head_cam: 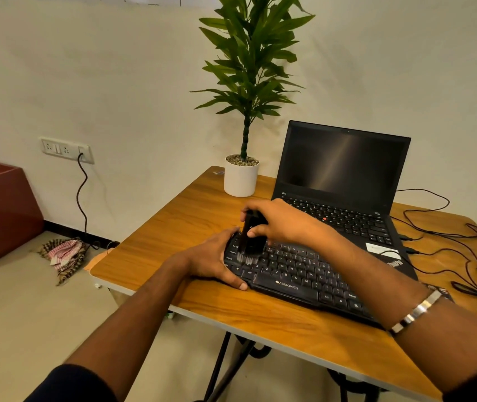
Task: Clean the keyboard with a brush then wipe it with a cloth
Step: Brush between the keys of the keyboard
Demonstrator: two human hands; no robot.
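Black Zebronics keyboard [304, 274] lies on wooden worktop [191, 216], in front of open laptop [344, 175]. Right hand [283, 221] grips black brush [249, 239], bristles down on keyboard's left keys. Left hand [211, 262] clasps keyboard's left end, thumb on front edge.

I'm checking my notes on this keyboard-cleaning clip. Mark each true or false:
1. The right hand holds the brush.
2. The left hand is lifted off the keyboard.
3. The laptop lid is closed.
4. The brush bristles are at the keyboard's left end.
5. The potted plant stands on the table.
1. True: the right hand grips the brush.
2. False: the left hand holds the left end of the keyboard.
3. False: the laptop is open, screen dark.
4. True.
5. True: the potted plant stands on the table.
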